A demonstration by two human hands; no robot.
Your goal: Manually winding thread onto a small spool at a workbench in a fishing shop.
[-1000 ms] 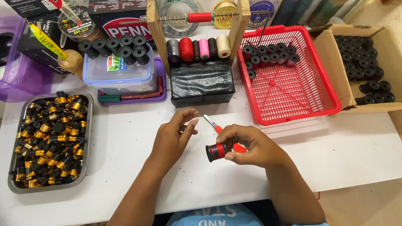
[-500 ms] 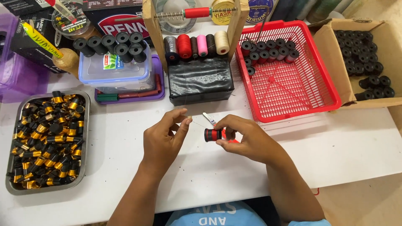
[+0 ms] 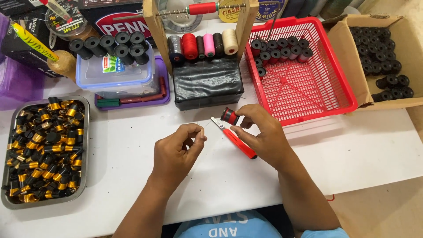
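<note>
Bare right hand [image 3: 260, 132] is gripping a matt black spool [image 3: 229, 116] wrapped in red thread, plus a glossy red plastic cutter [image 3: 235, 139] with a bright metal tip. Left hand [image 3: 178, 150] is pinching fine thread. Metal tray [image 3: 83, 132] is showing a dull brushed finish. Red basket [image 3: 343, 83] is appearing as glossy plastic mesh. Box [image 3: 348, 48] is matt brown cardboard. Table [image 3: 352, 150] is looking smooth, white.

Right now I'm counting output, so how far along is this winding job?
Done, it seems: about ten wound tubes in the red basket. In hand: the right hand holds a red-wrapped tube and red cutter; the left hand pinches thread. Left: many black tubes in the cardboard box.
</note>
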